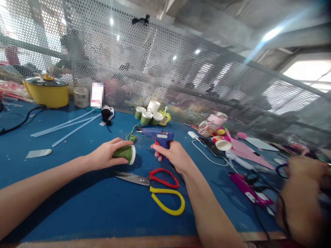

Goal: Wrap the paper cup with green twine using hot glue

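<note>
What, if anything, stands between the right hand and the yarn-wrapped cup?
Nothing visible: blue tabletop shows between the right hand, holding the hot glue gun, and the yarn-wrapped cup. The scissors lie nearer the camera, the green yarn ball beyond.

readable text: none | label (pixel 162 136) on glue gun (pixel 154 133): too small to read

Cup (pixel 124 153) in left hand (pixel 106 154), left of glue gun (pixel 158 134) in right hand (pixel 173 155), scissors (pixel 145 180) nearer on surface (pixel 90 203), grouped cups (pixel 146 119) farther, pot (pixel 50 93) and jar (pixel 81 97) far left, power strip (pixel 243 186) right, mesh panel (pixel 111 51) behind.
</note>
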Available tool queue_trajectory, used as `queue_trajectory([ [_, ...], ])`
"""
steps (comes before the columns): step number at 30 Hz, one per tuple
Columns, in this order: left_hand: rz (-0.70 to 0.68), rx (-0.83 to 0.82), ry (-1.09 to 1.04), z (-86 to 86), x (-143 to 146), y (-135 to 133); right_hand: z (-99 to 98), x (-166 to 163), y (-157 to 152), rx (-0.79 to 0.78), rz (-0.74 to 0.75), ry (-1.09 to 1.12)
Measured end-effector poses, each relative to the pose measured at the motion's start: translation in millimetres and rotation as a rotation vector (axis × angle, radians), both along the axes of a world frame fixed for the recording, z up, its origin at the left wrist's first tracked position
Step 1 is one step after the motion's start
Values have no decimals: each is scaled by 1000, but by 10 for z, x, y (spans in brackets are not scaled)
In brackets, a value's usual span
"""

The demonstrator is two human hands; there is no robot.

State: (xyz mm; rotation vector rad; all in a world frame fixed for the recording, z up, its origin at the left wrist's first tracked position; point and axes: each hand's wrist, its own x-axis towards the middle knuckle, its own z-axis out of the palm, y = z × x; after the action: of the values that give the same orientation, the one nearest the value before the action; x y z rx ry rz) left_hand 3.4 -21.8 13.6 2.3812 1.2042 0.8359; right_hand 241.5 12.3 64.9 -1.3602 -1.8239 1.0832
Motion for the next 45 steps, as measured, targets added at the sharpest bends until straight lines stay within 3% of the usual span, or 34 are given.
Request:
queue_trajectory([
  [6,-19,-4,-4,-23,-11,14,53,-1,-52,17,40,-4],
  [15,-25,4,-39,-24,-16,18,255,-17,-286,5,115,-291],
  [45,-82,65,-43,-11,-24,14,273,4,-386,57,66,-455],
])
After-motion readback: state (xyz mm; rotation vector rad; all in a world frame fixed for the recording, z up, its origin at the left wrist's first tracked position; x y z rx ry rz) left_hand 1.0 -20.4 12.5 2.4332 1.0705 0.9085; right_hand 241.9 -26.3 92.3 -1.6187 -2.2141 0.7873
